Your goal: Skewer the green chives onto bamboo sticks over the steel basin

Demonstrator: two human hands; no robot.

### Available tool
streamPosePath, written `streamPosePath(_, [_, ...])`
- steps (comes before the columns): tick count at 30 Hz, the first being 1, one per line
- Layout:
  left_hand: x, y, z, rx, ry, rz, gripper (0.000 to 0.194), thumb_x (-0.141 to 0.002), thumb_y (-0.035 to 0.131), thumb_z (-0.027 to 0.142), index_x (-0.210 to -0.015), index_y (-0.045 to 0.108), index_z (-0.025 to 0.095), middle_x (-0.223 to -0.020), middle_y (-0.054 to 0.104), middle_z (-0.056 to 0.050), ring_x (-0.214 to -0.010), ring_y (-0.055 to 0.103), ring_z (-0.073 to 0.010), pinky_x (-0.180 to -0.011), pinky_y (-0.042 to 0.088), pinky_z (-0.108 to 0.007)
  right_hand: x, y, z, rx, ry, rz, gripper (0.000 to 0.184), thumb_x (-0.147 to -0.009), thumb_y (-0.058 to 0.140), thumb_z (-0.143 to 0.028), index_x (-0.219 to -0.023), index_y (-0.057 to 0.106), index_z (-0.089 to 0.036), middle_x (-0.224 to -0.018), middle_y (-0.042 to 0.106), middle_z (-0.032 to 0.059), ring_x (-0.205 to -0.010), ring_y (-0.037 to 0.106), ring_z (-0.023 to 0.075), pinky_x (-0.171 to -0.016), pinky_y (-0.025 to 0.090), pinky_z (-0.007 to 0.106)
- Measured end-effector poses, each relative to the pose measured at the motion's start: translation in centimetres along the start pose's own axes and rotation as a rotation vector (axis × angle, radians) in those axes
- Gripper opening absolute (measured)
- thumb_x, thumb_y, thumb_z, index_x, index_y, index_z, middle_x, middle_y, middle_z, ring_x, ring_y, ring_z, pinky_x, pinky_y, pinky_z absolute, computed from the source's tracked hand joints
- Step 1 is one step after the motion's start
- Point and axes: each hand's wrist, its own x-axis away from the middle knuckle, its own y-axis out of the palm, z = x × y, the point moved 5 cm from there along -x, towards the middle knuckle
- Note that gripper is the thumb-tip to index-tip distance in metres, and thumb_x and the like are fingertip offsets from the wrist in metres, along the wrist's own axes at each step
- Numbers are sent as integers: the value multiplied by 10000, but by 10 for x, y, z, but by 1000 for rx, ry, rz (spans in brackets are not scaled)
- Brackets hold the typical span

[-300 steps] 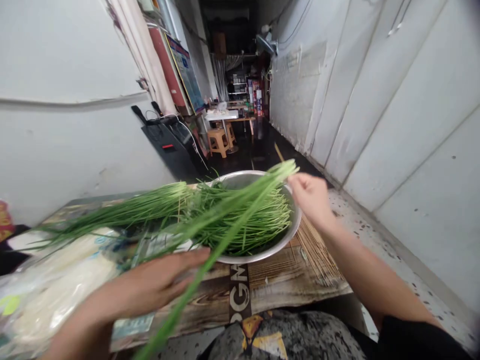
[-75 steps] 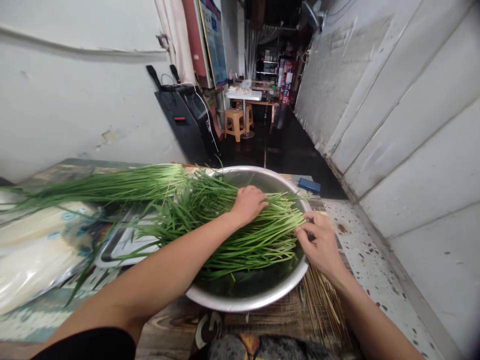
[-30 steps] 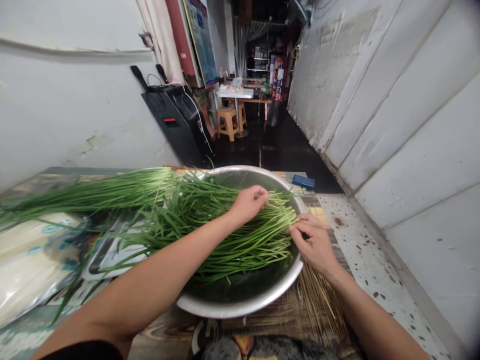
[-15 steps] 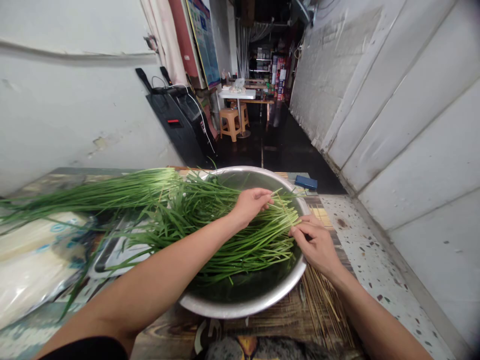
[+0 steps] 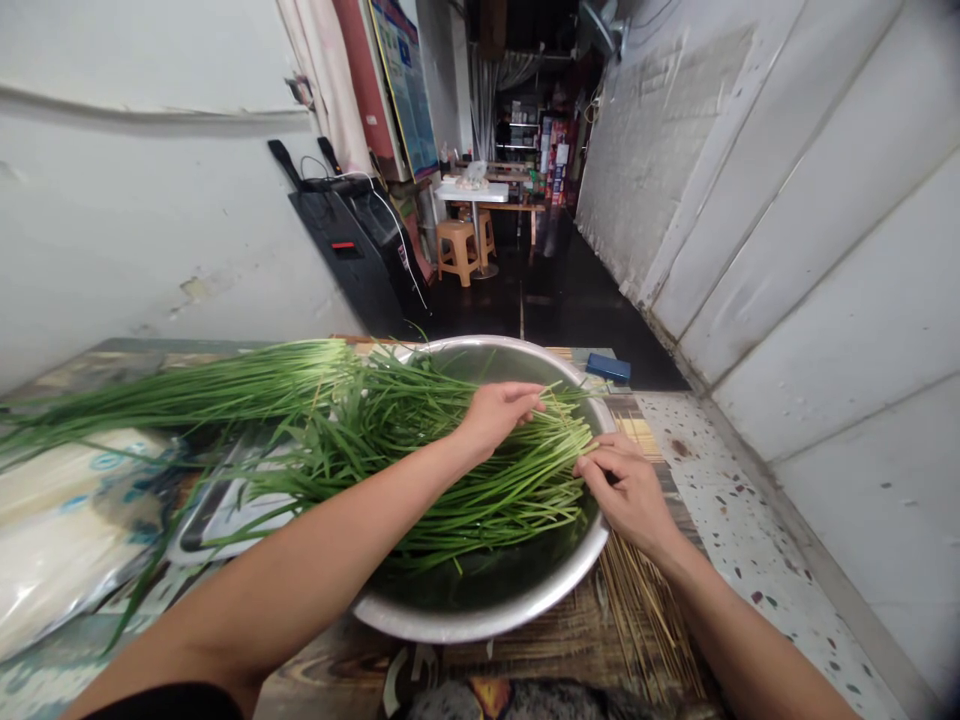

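A heap of garlic chives lies across a wide metal basin, pale stem ends toward its right rim. My left hand reaches over the heap, its thumb and fingers closed in a pinch on chive stems near the pale ends. At the right rim, my right hand pinches the end of a chive stem between thumb and forefinger. Part of the grip of each hand is hidden by its own fingers. Left of the basin, another bundle of chives is laid out with its pale ends toward the basin.
Thin bamboo skewers lie on the wooden table right of the basin. A blue box sits beyond the rim. At left are a plastic-wrapped pale package and a white tray. A black speaker-like case leans by the wall.
The whole view has shifted very slightly. Both hands keep nearly the same place and pinch over the chives.
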Motion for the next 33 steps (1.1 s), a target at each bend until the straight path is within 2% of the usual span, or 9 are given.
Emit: streamPosePath(33, [1, 2, 0, 22, -12, 1, 264, -719, 610, 142, -963, 687, 75, -711, 678, -52, -535, 478, -63, -535, 391, -201, 0, 1, 1, -2, -11, 13, 284, -840, 494, -242, -584, 612, -206, -676, 619, 28, -827, 552, 188, -790, 405, 327])
